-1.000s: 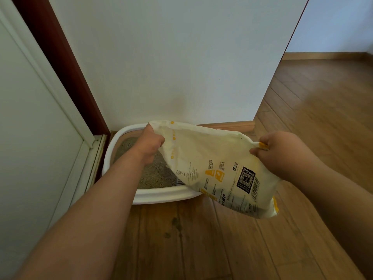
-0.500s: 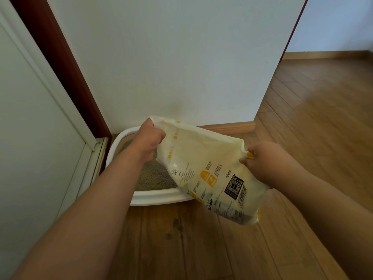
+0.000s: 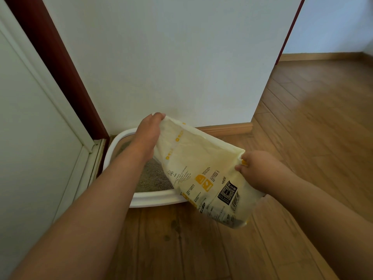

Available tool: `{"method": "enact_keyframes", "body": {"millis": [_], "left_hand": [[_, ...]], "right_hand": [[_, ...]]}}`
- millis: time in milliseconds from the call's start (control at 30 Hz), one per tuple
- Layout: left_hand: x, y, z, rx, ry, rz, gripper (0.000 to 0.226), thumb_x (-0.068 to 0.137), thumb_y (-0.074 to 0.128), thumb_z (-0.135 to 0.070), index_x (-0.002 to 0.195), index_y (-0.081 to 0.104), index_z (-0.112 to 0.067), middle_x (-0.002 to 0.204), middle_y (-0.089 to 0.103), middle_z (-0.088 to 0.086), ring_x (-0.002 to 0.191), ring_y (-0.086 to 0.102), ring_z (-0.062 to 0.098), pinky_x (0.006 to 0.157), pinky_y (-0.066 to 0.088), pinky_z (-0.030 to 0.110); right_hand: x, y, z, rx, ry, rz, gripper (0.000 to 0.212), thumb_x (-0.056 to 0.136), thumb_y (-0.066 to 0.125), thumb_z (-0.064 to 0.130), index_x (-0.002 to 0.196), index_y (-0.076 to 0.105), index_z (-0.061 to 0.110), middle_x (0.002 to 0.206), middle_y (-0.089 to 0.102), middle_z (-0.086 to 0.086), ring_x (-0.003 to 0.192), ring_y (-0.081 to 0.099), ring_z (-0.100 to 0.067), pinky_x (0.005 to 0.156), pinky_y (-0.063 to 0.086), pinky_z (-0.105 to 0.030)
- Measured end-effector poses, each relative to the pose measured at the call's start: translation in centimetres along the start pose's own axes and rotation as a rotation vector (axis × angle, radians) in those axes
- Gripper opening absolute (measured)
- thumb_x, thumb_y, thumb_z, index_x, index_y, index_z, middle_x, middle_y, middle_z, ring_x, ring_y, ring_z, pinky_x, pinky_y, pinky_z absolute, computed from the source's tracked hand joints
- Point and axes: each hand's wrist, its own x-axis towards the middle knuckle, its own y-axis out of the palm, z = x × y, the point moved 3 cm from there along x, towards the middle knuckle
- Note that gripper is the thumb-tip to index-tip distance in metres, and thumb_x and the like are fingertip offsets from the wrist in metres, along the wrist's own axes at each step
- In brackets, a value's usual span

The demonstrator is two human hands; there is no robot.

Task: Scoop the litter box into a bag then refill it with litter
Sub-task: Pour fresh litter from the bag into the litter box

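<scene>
A cream litter bag (image 3: 203, 170) with yellow marks and a black code patch hangs tilted over the right half of the white litter box (image 3: 153, 198). My left hand (image 3: 149, 132) grips the bag's upper left corner above the box. My right hand (image 3: 260, 170) pinches the bag's right edge at a yellow tab. Grey litter (image 3: 151, 176) lies inside the box, partly hidden by my left forearm and the bag. The bag's lower end droops past the box's front rim above the floor.
The box stands on a wooden floor (image 3: 181, 243) against a white wall (image 3: 171, 57) with a wooden skirting board (image 3: 226, 128). A white door panel (image 3: 30, 138) and dark red frame (image 3: 60, 67) stand at the left. Open floor stretches to the right.
Both hands have lifted the bag and swung it left; the left corner has risen higher against the wall, and the bag hangs more steeply over the box.
</scene>
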Motion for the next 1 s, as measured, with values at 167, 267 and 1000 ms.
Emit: {"method": "enact_keyframes", "body": {"millis": [167,267,1000], "left_hand": [[-1.6,1.5,-1.1,0.132,0.112,0.067,0.04,0.101,0.051,-0.049,0.095,0.063,-0.012,0.087,0.059,0.004,0.08,0.059,0.02,0.076,0.047,0.038],[-3.2,2.8,-2.3,0.238,0.197,0.113,0.035,0.104,0.047,-0.048,0.088,0.055,-0.018,0.079,0.051,0.001,0.072,0.051,0.016,0.07,0.041,0.035],[-9.1,9.0,-3.8,0.54,0.075,0.286,0.041,0.106,0.041,-0.05,0.105,0.064,-0.016,0.1,0.068,0.003,0.093,0.063,0.019,0.092,0.051,0.045]], "right_hand": [[0.1,0.8,-0.7,-0.144,-0.006,0.143,0.028,0.105,0.045,0.03,0.119,0.063,0.014,0.107,0.067,-0.003,0.098,0.065,-0.02,0.081,0.053,-0.031],[0.2,1.7,-1.2,-0.267,-0.048,0.184,0.03,0.103,0.044,0.027,0.121,0.064,0.014,0.108,0.066,-0.004,0.101,0.066,-0.024,0.081,0.054,-0.033],[0.3,-3.1,1.7,0.523,-0.33,-0.201,0.051,0.086,0.076,0.04,0.132,0.055,0.032,0.126,0.061,0.014,0.114,0.057,-0.006,0.089,0.046,-0.023]]}}
